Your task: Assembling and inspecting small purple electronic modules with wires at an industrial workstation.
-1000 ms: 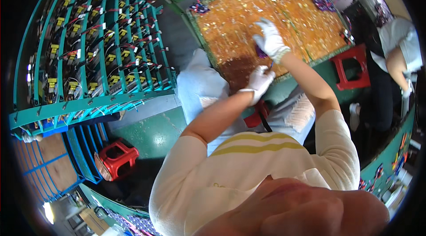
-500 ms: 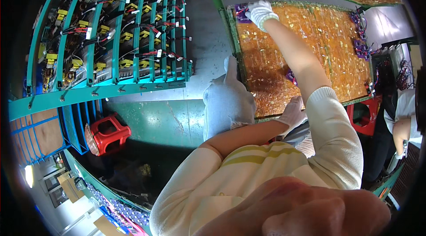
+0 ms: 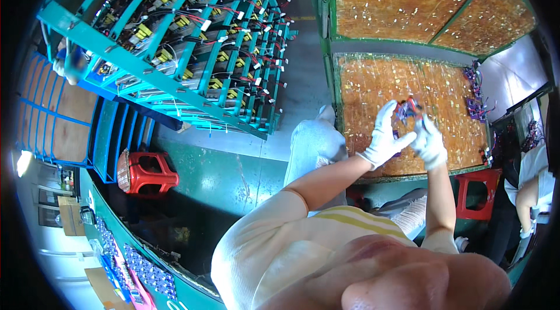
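Your hands meet over the near half of the speckled orange-brown tabletop with a green rim [image 3: 367, 85], right of centre in the frame. Between their fingertips is the small dark blue and red component with thin wires [image 3: 410, 110], blurred and apparently lifted off the surface. Your left hand in its white knit glove [image 3: 382, 142] lies to the lower left of it, fingers pointing up the frame and thumb spread toward the right; the fingertips reach the component's left side, but you can't tell from this view whether they pinch it. Your right hand in a matching white glove [image 3: 430, 145] lies to the lower right, fingers bent in toward the component; the blur hides how firmly they close.

Bringing it between both hands, close to your body, probably lets you steady it from one side and work it from the other. The gloves likely guard your fingers while leaving the tips free enough for so small a thing.

A small purple piece [image 3: 397, 134] shows just beside your left thumb, partly covered by that hand. Purple wired clusters [image 3: 477, 93] sit along the tabletop's right edge, perhaps kept there to be out of your hands' way. The teal metal rack [image 3: 131, 60] at the upper left carries yellow-topped units, their leads hanging loose, perhaps so the white connectors can be reached.
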The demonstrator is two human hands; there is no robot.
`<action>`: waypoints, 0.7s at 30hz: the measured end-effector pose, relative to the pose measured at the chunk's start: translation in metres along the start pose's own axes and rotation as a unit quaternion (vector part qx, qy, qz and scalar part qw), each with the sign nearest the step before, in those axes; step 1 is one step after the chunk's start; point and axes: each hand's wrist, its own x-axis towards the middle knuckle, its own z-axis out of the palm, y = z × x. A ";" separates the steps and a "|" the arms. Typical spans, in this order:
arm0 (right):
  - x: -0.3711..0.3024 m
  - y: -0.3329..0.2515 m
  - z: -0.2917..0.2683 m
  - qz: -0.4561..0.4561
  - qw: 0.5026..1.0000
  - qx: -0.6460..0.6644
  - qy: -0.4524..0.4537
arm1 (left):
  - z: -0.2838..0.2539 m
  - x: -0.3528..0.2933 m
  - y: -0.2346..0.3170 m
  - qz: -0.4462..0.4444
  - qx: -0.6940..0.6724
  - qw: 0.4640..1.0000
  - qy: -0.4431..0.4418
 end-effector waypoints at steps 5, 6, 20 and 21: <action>-0.074 0.066 -0.013 0.021 0.982 0.095 -0.159 | -0.040 0.010 0.061 -0.328 -0.409 0.788 -0.322; -0.087 0.080 -0.016 -0.012 0.990 0.107 -0.090 | -0.039 0.005 0.060 -0.283 -0.383 0.817 -0.325; -0.104 0.061 -0.049 -0.247 0.302 -0.920 0.029 | -0.024 -0.055 0.031 -0.286 -0.188 0.862 -0.374; -0.105 0.058 -0.038 -0.289 0.212 -0.932 0.053 | -0.021 -0.051 0.037 -0.377 -0.236 0.823 -0.354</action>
